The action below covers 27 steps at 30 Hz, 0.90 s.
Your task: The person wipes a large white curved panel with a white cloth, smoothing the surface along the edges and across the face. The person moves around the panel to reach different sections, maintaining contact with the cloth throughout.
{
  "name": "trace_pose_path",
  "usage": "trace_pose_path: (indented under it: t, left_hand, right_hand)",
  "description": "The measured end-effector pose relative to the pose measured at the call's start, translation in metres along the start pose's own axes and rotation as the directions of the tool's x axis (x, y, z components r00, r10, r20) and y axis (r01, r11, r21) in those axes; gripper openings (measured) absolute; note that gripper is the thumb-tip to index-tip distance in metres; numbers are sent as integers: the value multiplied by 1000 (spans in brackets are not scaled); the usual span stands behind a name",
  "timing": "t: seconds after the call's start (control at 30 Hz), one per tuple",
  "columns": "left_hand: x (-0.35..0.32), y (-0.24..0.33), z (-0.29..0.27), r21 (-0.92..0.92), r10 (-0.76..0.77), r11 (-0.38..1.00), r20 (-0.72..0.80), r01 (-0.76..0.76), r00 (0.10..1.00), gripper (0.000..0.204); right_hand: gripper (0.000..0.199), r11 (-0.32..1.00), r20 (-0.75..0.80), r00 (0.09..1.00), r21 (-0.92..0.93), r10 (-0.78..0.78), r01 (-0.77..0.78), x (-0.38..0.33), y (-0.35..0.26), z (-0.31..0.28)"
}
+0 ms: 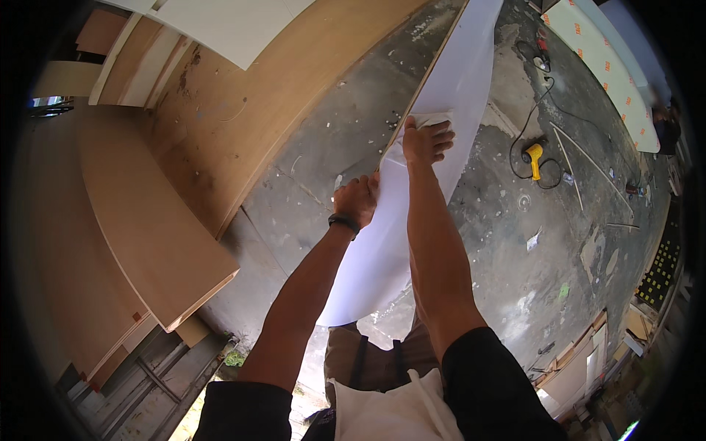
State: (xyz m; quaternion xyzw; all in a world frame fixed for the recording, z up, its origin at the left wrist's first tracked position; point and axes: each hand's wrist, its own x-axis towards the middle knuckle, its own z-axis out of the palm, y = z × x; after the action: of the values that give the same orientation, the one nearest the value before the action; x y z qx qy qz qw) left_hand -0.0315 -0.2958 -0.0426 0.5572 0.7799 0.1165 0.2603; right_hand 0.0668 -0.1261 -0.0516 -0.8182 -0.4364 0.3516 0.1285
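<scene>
A long white sheet [460, 81] runs away from my body, with a thin brown board edge [428, 77] showing along its far left side. Its near end curls and hangs loose by my knees. Fingers curled, my left hand [357, 200] holds the left edge of the sheet and wears a dark wristband. Just ahead and to the right, my right hand [428, 143] presses a folded white cloth [434, 117] against the sheet. The cloth sticks out past the fingers, and the palm side of that hand is hidden.
Large brown wooden panels [147, 220] stand at the left, near a white panel [235, 29]. On the stained concrete floor to the right lie a yellow heat gun [535, 159], a red power tool [543, 48], cords and thin strips [596, 165]. A white printed panel [603, 66] leans far right.
</scene>
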Motion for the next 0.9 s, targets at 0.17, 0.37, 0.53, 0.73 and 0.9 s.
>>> trace_pose_path:
  t: [0.17,0.37,0.53,0.73,0.9]
  left_hand:
    - [-5,10,-1,37,-14,999,85,11,996,51]
    - [-10,9,-9,34,-43,999,127,39,991,48]
    - [-11,9,-8,-6,-43,999,123,45,991,47]
    - [-11,10,-10,14,-57,998,129,56,990,45]
    - [-11,12,-7,-14,-36,999,88,37,996,42]
  right_hand:
    - [113,996,-51,995,35,81,-80,24,-6,-2]
    - [114,989,-20,991,73,133,-131,35,-19,-6]
    - [110,987,-33,989,77,145,-142,55,-32,-13]
    - [102,988,-83,986,62,143,-138,79,-58,-17]
    - [101,991,-85,987,37,134,-131,112,-65,-24]
